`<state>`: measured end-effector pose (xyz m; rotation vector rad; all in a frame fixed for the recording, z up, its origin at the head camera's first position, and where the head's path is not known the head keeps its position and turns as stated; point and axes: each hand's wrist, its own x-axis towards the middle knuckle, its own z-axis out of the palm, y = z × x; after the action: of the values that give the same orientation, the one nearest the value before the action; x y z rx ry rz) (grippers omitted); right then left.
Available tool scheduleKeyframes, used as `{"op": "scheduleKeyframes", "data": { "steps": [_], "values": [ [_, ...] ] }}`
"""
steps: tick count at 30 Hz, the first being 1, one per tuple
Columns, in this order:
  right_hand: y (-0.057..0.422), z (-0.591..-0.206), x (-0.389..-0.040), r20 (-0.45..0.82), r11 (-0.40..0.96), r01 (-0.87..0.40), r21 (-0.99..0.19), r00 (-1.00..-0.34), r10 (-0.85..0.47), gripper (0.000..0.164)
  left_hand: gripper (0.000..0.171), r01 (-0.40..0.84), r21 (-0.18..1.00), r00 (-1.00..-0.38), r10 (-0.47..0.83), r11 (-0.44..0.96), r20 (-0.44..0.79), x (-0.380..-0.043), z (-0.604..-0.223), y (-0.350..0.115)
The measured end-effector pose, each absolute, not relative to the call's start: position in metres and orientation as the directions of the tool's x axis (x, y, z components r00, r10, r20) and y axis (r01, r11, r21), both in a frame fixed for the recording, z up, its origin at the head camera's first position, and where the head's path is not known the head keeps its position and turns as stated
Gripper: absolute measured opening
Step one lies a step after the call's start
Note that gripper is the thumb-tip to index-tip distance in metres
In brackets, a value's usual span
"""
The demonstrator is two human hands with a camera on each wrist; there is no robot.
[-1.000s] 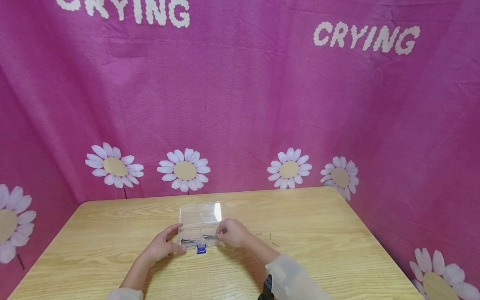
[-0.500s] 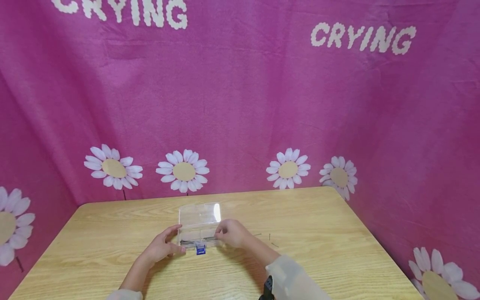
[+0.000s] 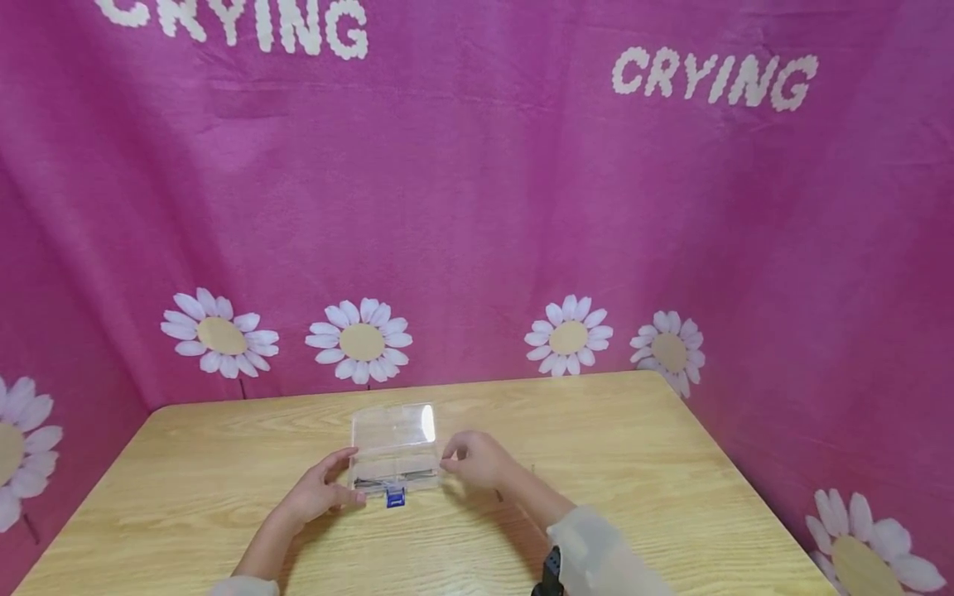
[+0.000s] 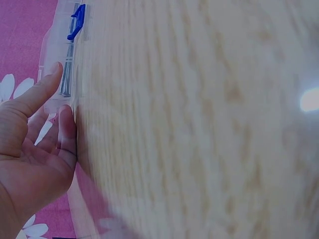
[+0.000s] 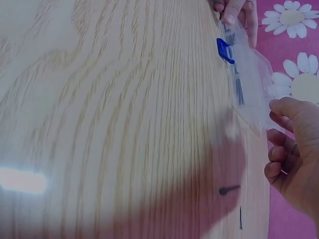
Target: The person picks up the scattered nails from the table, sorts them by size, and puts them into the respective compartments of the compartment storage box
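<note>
A clear plastic box (image 3: pixel 395 462) stands on the table with its lid raised at the back and a blue latch (image 3: pixel 395 497) hanging at its front. Dark, thin screws or nails (image 3: pixel 373 483) lie in its front compartments. My left hand (image 3: pixel 315 494) holds the box's left end, thumb at the front corner and fingers along the side. Just off the right end is my right hand (image 3: pixel 479 461), its fingers loosely curled with nothing seen between them. In the right wrist view its thumb and fingertips (image 5: pixel 275 105) are close to the box's edge.
On the wooden table (image 3: pixel 611 463), right of the box, lie a dark round-headed screw or nail (image 5: pixel 229 190) and a thinner one (image 5: pixel 241 218). The right forearm partly covers that area in the head view. A pink flowered cloth (image 3: pixel 477 207) hangs behind the table.
My right hand has drawn back from over the box's right compartment to just right of it. The dark pieces it was touching now lie in the box. My left hand has stayed put.
</note>
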<state>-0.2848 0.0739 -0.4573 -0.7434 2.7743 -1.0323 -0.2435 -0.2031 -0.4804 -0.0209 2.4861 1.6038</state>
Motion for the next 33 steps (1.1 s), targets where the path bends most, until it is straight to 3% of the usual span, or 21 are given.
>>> {"op": "scheduleKeyframes", "data": {
  "steps": [33],
  "values": [
    [0.135,-0.461,-0.271,0.093,0.67,-0.447,-0.593,-0.864,-0.494,0.011,0.082,-0.103,0.908,-0.982,0.104,0.405,-0.157,-0.241,-0.477,-0.202]
  ]
}}
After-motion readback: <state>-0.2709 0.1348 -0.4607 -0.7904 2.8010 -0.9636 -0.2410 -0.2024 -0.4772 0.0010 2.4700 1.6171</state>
